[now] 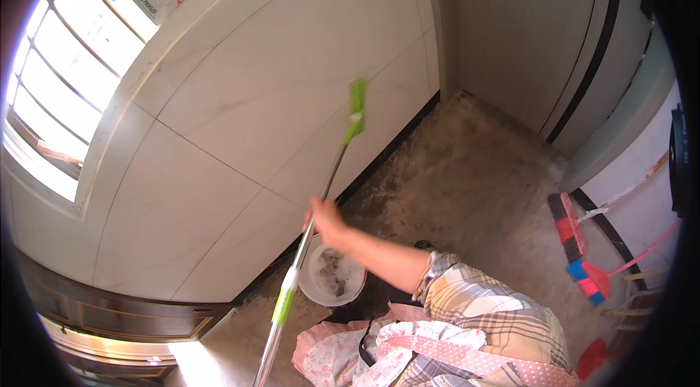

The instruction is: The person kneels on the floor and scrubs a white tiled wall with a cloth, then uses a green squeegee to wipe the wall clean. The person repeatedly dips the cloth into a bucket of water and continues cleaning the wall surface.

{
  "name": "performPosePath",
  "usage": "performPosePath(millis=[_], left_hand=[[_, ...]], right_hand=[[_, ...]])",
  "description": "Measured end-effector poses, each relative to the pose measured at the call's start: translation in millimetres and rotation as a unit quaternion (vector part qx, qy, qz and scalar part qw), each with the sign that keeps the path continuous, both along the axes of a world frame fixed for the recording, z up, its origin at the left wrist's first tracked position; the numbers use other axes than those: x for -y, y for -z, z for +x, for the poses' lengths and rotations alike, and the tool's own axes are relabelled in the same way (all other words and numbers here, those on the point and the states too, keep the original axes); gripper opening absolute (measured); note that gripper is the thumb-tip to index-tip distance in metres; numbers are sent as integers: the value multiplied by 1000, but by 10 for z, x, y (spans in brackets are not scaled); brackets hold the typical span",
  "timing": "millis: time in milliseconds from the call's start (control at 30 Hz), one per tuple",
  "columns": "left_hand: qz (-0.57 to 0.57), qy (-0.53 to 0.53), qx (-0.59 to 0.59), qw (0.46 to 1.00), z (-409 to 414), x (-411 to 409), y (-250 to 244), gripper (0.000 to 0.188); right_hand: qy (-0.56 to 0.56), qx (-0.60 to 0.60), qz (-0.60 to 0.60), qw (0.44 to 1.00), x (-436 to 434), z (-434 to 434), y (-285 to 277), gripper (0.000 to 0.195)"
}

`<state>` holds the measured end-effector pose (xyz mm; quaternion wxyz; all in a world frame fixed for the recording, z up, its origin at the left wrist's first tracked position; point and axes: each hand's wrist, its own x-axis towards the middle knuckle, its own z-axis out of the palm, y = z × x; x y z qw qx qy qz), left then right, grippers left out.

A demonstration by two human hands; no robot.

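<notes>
My right hand [328,223] is wrapped around the metal pole [306,247] of a flat mop. The mop's green head [357,105], slightly blurred, is up against the pale tiled wall [229,162]; whether it presses on the tiles I cannot tell. Lower on the pole is a green and white collar [284,296]. Beneath my forearm stands a white bucket [306,291] with foamy, greyish water in it, partly covered by my hand and wrist. My left hand is out of view, and the pole's lower end runs past the bottom rim.
A barred window [65,69] opens at upper left. Dark skirting [399,132] edges the bare concrete floor [437,179]. Two brooms, one with red and black bristles [566,223] and one with blue and pink bristles [585,280], lean at right near a rack [629,310].
</notes>
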<state>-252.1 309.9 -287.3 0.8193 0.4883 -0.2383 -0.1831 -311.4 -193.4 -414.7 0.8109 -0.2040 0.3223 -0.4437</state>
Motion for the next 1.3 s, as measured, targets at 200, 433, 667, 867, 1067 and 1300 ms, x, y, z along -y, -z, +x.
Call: performPosePath(millis=[200, 433, 667, 867, 1067, 1300], left_hand=[[61, 3, 66, 996, -15, -669, -186, 30], [189, 110, 236, 947, -246, 1444, 209, 35], [237, 90, 223, 941, 14, 1432, 425, 40], [52, 30, 4, 998, 569, 158, -18, 23], [353, 123, 84, 924, -144, 2251, 387, 22], [82, 324, 80, 939, -655, 3368, 1065, 23]], right_hand=[[-84, 62, 12, 995, -551, 211, 8, 33], [20, -58, 132, 989, 1230, -621, 1182, 24], [53, -55, 119, 990, 1298, -510, 1320, 27], [-61, -6, 119, 991, 314, 14, 694, 27], [57, -58, 103, 991, 1488, -634, 1266, 18], [186, -123, 89, 971, 2089, -1474, 1329, 34]])
